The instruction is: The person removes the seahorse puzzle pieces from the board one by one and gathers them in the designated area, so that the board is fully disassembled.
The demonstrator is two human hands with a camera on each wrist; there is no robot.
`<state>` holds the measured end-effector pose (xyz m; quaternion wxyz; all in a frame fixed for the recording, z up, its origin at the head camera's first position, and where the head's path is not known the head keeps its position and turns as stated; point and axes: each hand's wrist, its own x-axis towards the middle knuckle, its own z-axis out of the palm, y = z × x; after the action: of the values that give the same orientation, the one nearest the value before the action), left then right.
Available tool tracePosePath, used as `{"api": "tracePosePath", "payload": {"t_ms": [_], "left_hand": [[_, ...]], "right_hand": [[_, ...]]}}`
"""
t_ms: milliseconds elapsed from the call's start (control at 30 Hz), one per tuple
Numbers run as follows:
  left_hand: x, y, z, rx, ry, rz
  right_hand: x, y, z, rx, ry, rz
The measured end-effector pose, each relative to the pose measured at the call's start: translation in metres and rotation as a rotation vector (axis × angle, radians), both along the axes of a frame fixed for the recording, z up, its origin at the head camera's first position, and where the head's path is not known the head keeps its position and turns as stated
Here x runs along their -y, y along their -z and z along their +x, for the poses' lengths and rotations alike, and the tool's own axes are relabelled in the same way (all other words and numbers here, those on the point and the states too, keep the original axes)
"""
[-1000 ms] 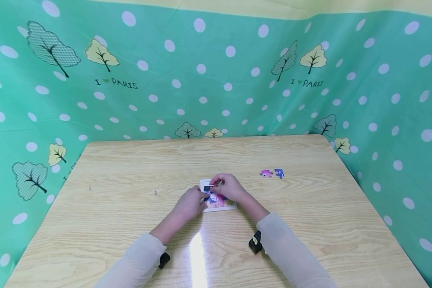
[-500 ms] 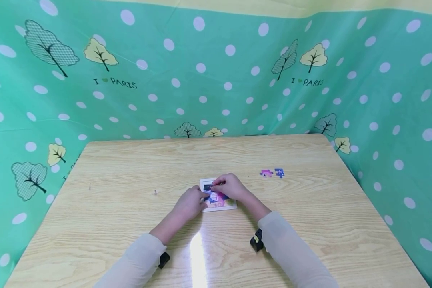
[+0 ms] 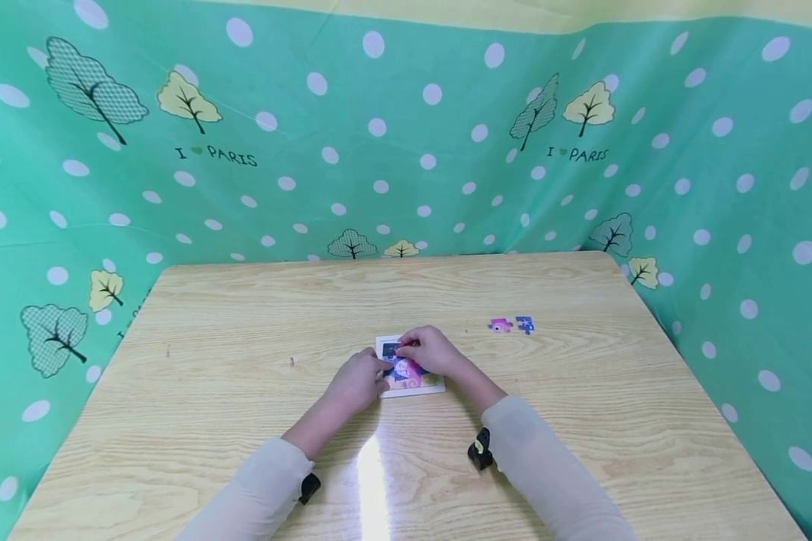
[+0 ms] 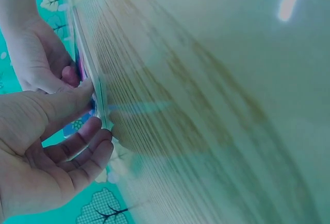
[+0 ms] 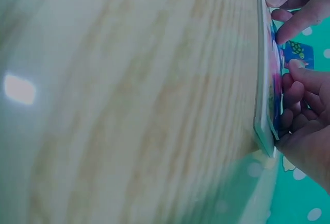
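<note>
A small white-framed jigsaw puzzle [image 3: 411, 391] with a pink and blue sea picture lies on the wooden table. At its left edge, my left hand [image 3: 357, 382] holds the frame; the thumb and curled fingers meet the border in the left wrist view, and the index finger reaches over the picture. My right hand [image 3: 433, 352] is over the back part of the puzzle. Between its thumb and fingers it pinches a blue puzzle piece [image 5: 296, 51] with a turtle print, seen in the right wrist view. Both hands hide part of the picture.
Two loose puzzle pieces, a pink one [image 3: 501, 325] and a blue one [image 3: 525, 324], lie right of and behind the puzzle on the table [image 3: 243, 315]. A green polka-dot cloth [image 3: 406, 150] hangs behind and at both sides.
The dark blue piece at my right fingertips has shifted slightly toward the back of the frame. My left hand stays almost still, and the loose pieces lie as before.
</note>
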<state>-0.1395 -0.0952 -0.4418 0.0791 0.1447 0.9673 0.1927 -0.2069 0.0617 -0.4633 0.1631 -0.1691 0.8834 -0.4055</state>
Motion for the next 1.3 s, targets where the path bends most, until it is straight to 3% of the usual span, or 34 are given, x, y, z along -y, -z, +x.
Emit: {"api": "tracePosePath", "payload": {"t_ms": [367, 833, 1300], "left_hand": [[-0.0001, 0.0011, 0.0006, 0.000, -0.002, 0.005], [-0.0004, 0.0016, 0.0001, 0.013, -0.027, -0.020], [-0.0008, 0.0019, -0.0015, -0.008, -0.006, -0.033]], "right_hand": [[-0.0003, 0.0018, -0.0004, 0.042, 0.016, -0.015], [-0.0013, -0.0023, 0.0033, 0.002, 0.016, 0.009], [-0.0025, -0.0012, 0.0042, -0.030, 0.001, -0.023]]}}
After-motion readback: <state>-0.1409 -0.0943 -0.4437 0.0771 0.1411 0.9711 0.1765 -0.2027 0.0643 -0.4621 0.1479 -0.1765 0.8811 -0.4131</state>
